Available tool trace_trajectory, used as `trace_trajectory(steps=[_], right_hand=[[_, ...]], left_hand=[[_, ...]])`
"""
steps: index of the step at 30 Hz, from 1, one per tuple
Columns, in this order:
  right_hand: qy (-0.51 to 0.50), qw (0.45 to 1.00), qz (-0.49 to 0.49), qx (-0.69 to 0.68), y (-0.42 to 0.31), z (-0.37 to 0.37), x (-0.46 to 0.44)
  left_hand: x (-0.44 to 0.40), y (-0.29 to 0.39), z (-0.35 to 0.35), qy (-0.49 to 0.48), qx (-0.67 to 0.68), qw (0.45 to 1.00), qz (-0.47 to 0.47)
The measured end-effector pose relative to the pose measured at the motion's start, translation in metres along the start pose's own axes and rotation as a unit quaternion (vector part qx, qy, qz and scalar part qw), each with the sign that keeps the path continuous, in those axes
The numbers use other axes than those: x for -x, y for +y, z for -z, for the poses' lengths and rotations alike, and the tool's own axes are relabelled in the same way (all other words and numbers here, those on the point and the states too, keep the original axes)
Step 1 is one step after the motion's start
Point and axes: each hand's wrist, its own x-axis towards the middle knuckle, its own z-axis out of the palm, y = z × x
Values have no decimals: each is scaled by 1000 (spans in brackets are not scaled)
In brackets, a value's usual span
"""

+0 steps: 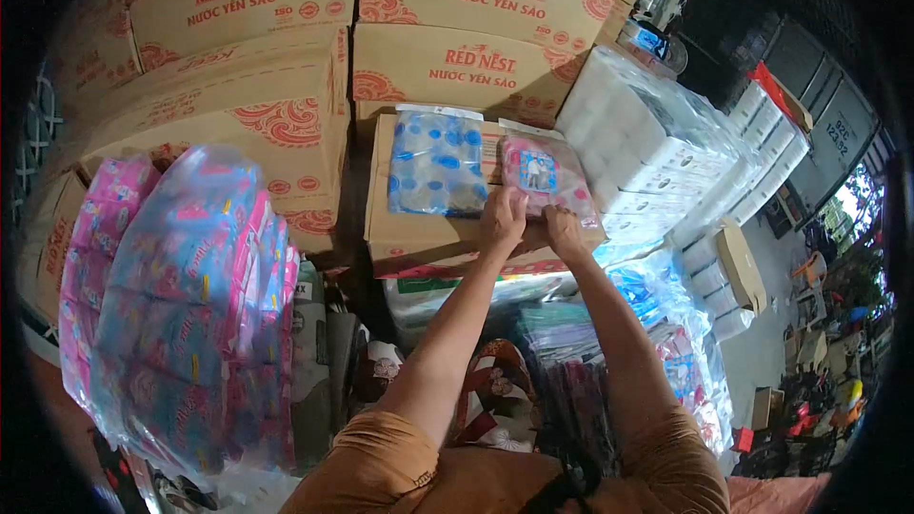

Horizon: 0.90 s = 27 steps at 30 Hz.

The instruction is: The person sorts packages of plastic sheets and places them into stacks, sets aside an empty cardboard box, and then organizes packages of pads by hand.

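A folded pink plastic packet with a blue picture label lies on top of a cardboard box. Both my hands are at its near edge. My left hand touches the near left corner, its fingers bent. Beside it, my right hand rests on the near edge with curled fingers. How firmly either hand grips the packet is hard to see. To the left, on the same box, lies a clear packet with blue dots, apart from my hands.
Cartons printed "Red Nest" are stacked behind. Wrapped white rolls stand right, pink-and-blue plastic-wrapped packs left. Folded plastic-wrapped goods lie below my arms. A container door is at far right.
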Motion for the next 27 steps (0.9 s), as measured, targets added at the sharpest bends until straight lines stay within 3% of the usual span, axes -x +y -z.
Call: trace_trajectory(steps=[2, 4, 5, 7, 10, 11, 13, 14, 15, 18, 19, 20, 23, 25, 27], right_hand=[[3, 999, 2, -50, 12, -2, -1], [67, 995, -3, -79, 28, -8, 3], [112, 987, 51, -102, 24, 12, 7], [73, 989, 0, -129, 12, 47, 21], [14, 981, -77, -180, 1, 79, 45], [-26, 972, -55, -225, -5, 92, 52], [-104, 958, -10, -265, -8, 106, 62], [-103, 947, -49, -301, -3, 107, 63], [-100, 932, -87, -336, 1, 107, 62], [101, 948, -128, -274, 68, 41, 56], [72, 963, -189, -179, 60, 54, 53], [75, 962, -192, -181, 62, 46, 54], [15, 937, -317, -143, 59, 27, 53], [43, 892, -371, -256, 63, 16, 54], [-12, 908, -287, -304, 81, 2, 65]], left_hand=[[-2, -3, 4, 42, -18, 999, -5], [-3, -5, 10, 16, -43, 999, -9], [-5, -2, 14, 8, -51, 999, -9], [-14, 8, 20, -84, 106, 961, 242], [-19, 29, 39, -144, 94, 947, 270], [-18, 14, 29, -130, 62, 968, 204], [-11, 12, 26, -147, 40, 975, 164], [-9, 16, 28, -160, 18, 979, 121], [-7, 20, 28, -198, 0, 971, 132], [-2, 17, 25, -227, -17, 966, 124], [-1, 14, 23, -230, -17, 965, 121], [-1, 10, 21, -219, -8, 970, 104], [-3, 6, 24, -221, -10, 971, 86], [-3, 4, 20, -224, -7, 971, 80], [-1, 5, 19, -229, -8, 969, 93]])
